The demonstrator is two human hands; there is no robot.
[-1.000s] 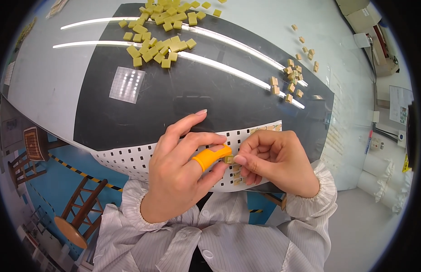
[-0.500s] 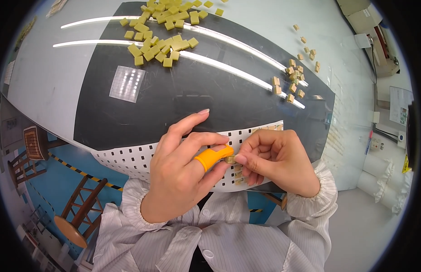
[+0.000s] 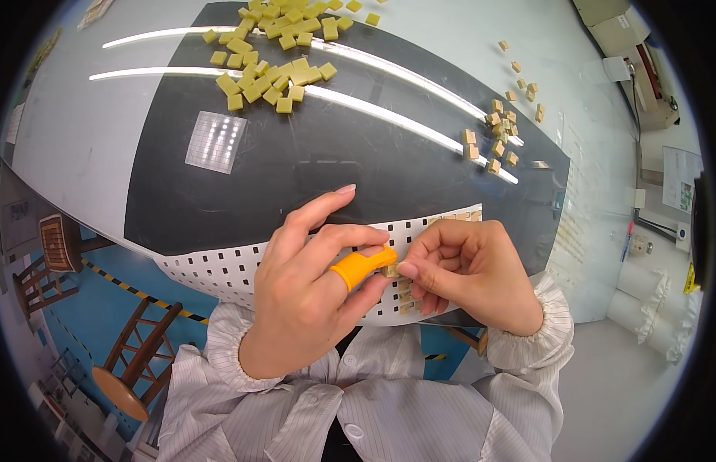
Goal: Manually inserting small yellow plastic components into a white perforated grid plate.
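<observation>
The left hand grips a small block over the white sheet, probably to steady it for the right hand, pinched closed at its edge.

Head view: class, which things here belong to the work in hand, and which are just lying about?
Belongs to the work:
left hand, with orange finger cover
right hand
small block at the fingertips
white perforated sheet
probably the olive blocks and tan-faced blocks

Seemingly just lying about:
clear gridded sheet, untouched
wooden stool on the floor
</observation>
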